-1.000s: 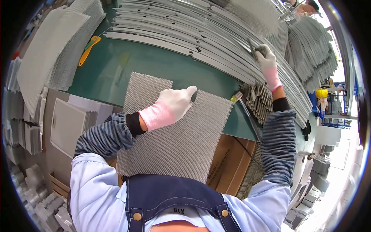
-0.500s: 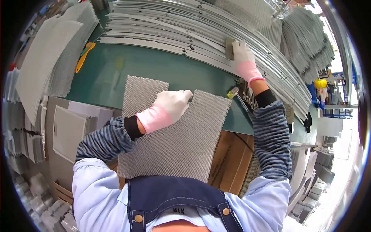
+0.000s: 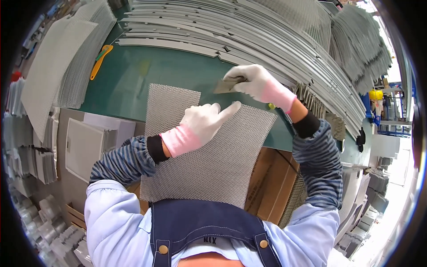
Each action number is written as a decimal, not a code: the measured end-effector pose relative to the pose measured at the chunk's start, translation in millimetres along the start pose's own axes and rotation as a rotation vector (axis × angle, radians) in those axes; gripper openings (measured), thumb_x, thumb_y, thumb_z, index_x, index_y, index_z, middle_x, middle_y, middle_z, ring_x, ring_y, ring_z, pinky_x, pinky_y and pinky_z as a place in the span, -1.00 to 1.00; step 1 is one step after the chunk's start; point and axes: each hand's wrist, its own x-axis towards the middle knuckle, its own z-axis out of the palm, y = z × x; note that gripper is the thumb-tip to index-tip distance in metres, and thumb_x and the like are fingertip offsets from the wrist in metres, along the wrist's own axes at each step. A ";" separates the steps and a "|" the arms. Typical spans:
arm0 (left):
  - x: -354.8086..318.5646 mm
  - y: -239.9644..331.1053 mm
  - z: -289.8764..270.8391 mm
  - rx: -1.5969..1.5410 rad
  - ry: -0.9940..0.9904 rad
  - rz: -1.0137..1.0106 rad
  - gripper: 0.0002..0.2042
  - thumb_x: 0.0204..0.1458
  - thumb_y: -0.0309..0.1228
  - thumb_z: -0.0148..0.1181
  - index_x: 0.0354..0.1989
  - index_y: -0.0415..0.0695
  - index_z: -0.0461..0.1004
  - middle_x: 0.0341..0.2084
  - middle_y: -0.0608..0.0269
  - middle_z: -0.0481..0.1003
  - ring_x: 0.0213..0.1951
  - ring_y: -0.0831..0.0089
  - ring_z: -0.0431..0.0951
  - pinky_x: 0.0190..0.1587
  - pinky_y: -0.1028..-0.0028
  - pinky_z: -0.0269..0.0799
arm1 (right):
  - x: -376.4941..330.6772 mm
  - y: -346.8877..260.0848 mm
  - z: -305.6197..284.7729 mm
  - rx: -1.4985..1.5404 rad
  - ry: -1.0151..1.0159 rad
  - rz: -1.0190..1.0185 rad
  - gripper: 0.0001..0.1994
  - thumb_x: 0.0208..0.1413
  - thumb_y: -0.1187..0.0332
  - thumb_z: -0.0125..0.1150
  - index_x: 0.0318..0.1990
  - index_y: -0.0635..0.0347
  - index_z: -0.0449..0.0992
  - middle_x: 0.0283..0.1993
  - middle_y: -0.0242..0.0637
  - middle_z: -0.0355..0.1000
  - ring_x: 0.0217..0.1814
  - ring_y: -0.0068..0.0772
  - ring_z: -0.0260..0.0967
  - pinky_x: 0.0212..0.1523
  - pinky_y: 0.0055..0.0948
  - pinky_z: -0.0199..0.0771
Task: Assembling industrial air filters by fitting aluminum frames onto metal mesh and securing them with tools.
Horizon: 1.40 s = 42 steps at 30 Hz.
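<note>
Both gloves work: our left hand [image 3: 202,122] pins the mesh [image 3: 209,151] flat, fingers spread; right hand [image 3: 253,82] pinches a small plate [image 3: 224,86].

Lying on the green table top [image 3: 133,80], near its left edge, a yellow utility knife [image 3: 100,59]. Leaning beside it, stacked sheets of expanded metal mesh [image 3: 58,71]. Spreading across the far side, long grey metal strips [image 3: 249,31] in fanned piles. Standing below the left edge, white flat panels [image 3: 84,147]. Showing under the table, brown cardboard [image 3: 271,182].
</note>
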 end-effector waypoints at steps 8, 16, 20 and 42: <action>2.3 -1.6 -1.3 0.067 -0.123 -0.029 -0.39 -0.07 -0.50 0.12 0.27 -0.06 0.24 -0.58 0.31 0.36 -0.56 0.43 0.47 -0.56 0.44 0.45 | 7.4 -8.4 16.3 0.218 0.014 0.387 -0.73 0.17 0.49 0.01 0.00 0.43 0.33 -0.36 -0.28 0.40 -0.51 -0.61 0.32 -0.49 -0.58 0.40; 3.5 -11.0 -5.3 -0.054 -0.171 0.045 -0.52 -0.01 -0.46 0.11 0.18 -0.04 0.36 -0.54 0.28 0.40 -0.57 0.39 0.50 -0.56 0.41 0.47 | 15.9 -2.9 16.9 -0.017 -0.253 0.135 -0.73 0.13 0.48 0.08 -0.01 0.38 0.38 -0.33 -0.27 0.44 -0.34 -0.54 0.37 -0.31 -0.49 0.43; 2.9 -8.8 -15.2 -0.108 -0.138 0.090 -0.56 -0.03 -0.44 0.14 0.11 -0.01 0.40 -0.51 0.23 0.42 -0.54 0.33 0.53 -0.55 0.40 0.49 | 18.2 5.3 16.3 -0.023 -0.253 0.176 -0.75 0.10 0.48 0.11 -0.06 0.35 0.43 -0.34 -0.29 0.45 -0.34 -0.54 0.34 -0.30 -0.49 0.40; 58.3 -82.3 -94.9 -0.640 -0.643 -0.459 -0.74 -0.11 -0.44 0.28 -0.25 -0.33 0.59 -0.55 0.14 0.57 -0.50 0.49 0.51 -0.34 0.49 0.43 | -2.3 -38.0 30.8 -0.030 -0.251 0.211 -0.66 0.05 0.40 0.15 -0.01 0.32 0.33 -0.30 -0.06 0.48 -0.22 -0.14 0.48 -0.22 -0.28 0.49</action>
